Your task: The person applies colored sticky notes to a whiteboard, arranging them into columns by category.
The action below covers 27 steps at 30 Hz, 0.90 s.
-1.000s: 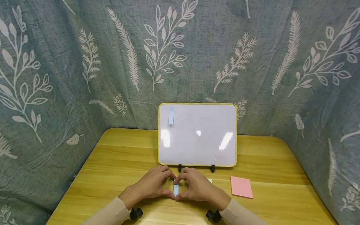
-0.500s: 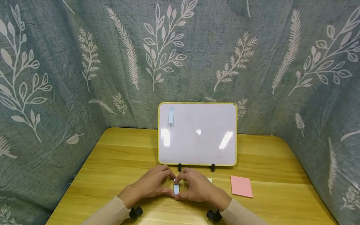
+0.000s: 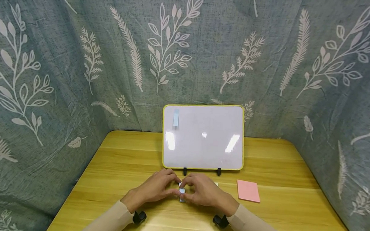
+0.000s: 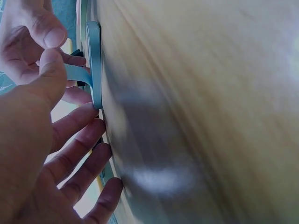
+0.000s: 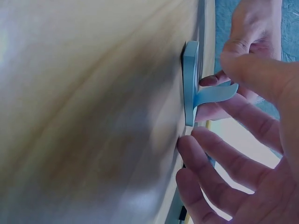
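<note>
A narrow light-blue sticky note pad (image 3: 182, 199) lies on the table between both hands. Its top sticky note (image 5: 215, 94) is bent up off the pad, one end still attached. My left hand (image 3: 158, 186) has its thumb at the raised end of the sheet, and its index finger reaches the pad's far end. From the other side, my right hand (image 3: 204, 190) brings its thumb to the same raised end, opposite the left thumb. The exact contact is partly hidden by the thumbs. The remaining fingers of both hands are spread and loosely bent near the tabletop.
Beyond the hands stands a yellow-framed whiteboard (image 3: 202, 140) on black feet (image 3: 218, 171), with a light-blue sticky note (image 3: 176, 118) at its upper left. A pink sticky pad (image 3: 248, 191) lies to the right. A pale green piece (image 3: 216, 184) shows partly behind the right hand.
Both thumbs have moved up and away from the pad's near end, bending the top sticky note upward. The pad's near end now shows below them. Forearms stay nearly in place.
</note>
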Tool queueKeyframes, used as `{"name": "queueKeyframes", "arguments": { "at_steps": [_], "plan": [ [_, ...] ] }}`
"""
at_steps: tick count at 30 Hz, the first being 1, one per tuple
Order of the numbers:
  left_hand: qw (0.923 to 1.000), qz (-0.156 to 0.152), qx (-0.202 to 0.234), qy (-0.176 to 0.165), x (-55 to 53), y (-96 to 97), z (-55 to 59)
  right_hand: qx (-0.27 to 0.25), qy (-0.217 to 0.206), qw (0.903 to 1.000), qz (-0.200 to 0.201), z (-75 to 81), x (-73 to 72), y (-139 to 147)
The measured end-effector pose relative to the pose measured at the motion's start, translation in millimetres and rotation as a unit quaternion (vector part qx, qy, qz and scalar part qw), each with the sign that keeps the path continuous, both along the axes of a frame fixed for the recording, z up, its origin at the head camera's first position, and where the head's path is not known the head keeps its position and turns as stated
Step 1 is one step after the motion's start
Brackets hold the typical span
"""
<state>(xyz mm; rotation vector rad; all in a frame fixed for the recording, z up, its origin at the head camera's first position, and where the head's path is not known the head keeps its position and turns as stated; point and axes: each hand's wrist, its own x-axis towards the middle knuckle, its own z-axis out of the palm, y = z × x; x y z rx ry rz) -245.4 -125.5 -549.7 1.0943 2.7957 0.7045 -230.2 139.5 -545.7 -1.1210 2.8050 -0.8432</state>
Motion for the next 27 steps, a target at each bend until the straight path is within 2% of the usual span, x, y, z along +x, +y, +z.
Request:
{"name": "queueKeyframes", "arguments": {
  "at_steps": [12, 27],
  "plan": [
    [0.9999, 0.0, 0.01, -0.007, 0.3, -0.3, 0.0, -0.073, -0.02, 0.9971, -0.005, 1.6, 0.4, -1.4],
    [0.9999, 0.002, 0.011, -0.003, 0.1, 0.6, -0.6, -0.098, -0.01, 0.9952, -0.009, -2.9, -6.8, -0.3]
  ]
}}
